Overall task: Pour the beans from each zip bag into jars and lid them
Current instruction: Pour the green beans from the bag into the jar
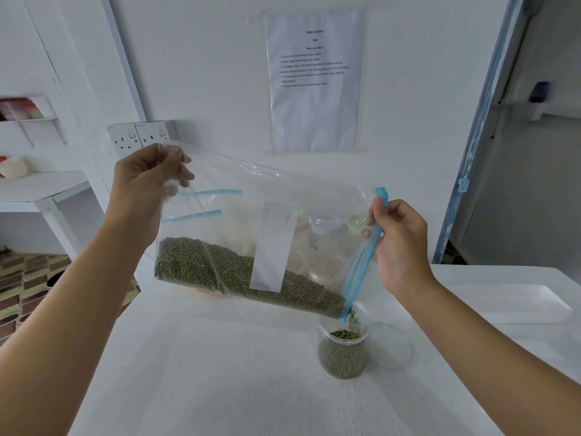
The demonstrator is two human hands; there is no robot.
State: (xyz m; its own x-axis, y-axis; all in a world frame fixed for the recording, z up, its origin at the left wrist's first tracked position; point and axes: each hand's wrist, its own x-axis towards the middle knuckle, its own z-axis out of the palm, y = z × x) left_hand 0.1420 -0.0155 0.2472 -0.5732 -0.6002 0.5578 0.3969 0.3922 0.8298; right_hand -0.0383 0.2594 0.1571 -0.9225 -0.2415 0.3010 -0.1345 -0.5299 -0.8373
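The fingers (179, 160) of my left hand (141, 190) pinch the raised rear corner of the zip bag (251, 190). The fingers (379, 212) of my right hand (401, 243) pinch the blue zip strip (361, 262) near its upper end. Both grips are narrow and close on thin film only. The bag hangs tilted between the hands, with the low corner of its mouth just above the open jar (344, 350) on the worktop (204, 372). The beans (201, 265) lie along the bag's lower edge and fall into the jar in a thin stream. Hazard one is overflow. The jar looks more than half full, and the bag appears to hold more than the space left, so a steeper lift by the left hand would likely top the rim. Hazard two is a wide mouth. If the right pinch lets the strip gape beyond the rim, beans land on the worktop and roll. Hazard three is the unheld jar. Neither hand steadies it, so a sagging bag corner that presses on the rim could tip it. Hazard four is slip. The load pulls on the left pinch, and smooth film could slide free and drop the bag. What appears to be a clear lid (394, 344) lies just beside the jar, where stray beans could collect.
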